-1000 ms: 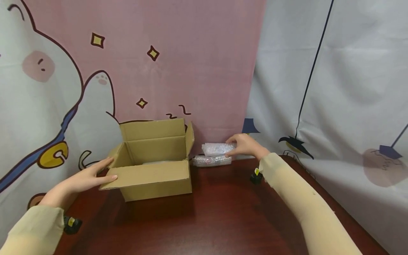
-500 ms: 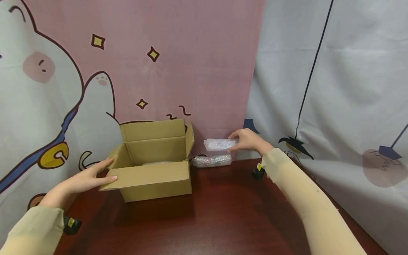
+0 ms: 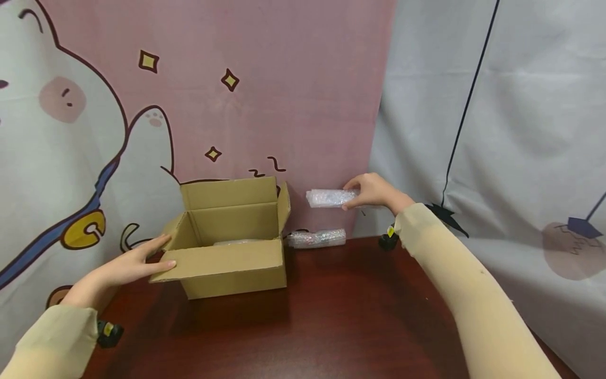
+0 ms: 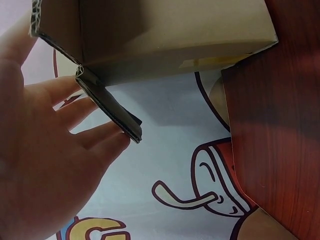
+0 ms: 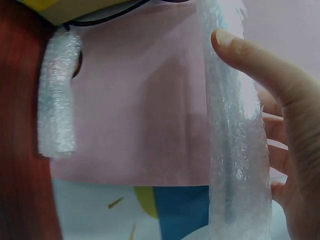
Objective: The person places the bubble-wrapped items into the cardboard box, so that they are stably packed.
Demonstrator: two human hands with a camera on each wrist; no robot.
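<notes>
My right hand (image 3: pixel 374 190) holds a bubble-wrapped bundle (image 3: pixel 326 198) in the air above the far side of the table. In the right wrist view the thumb presses on the bubble wrap (image 5: pixel 235 135), with the fingers on its other side; what it wraps is unclear. A second bubble-wrapped bundle (image 3: pixel 318 239) lies below on the table, right of an open cardboard box (image 3: pixel 236 281). My left hand (image 3: pixel 128 264) rests spread against the box's left corner, thumb on the front flap (image 3: pixel 222 258). In the left wrist view its fingertips touch a side flap (image 4: pixel 112 107).
The dark red wooden table (image 3: pixel 341 316) carries the box and backs onto a printed curtain (image 3: pixel 303 95). Something pale (image 3: pixel 234 242) shows inside the box, mostly hidden by the front flap. A grey curtain (image 3: pixel 521 158) hangs at the right.
My right hand has raised the upper bubble-wrapped bundle off the lower one, up and slightly right. The lower bundle, the box and my left hand stay in place.
</notes>
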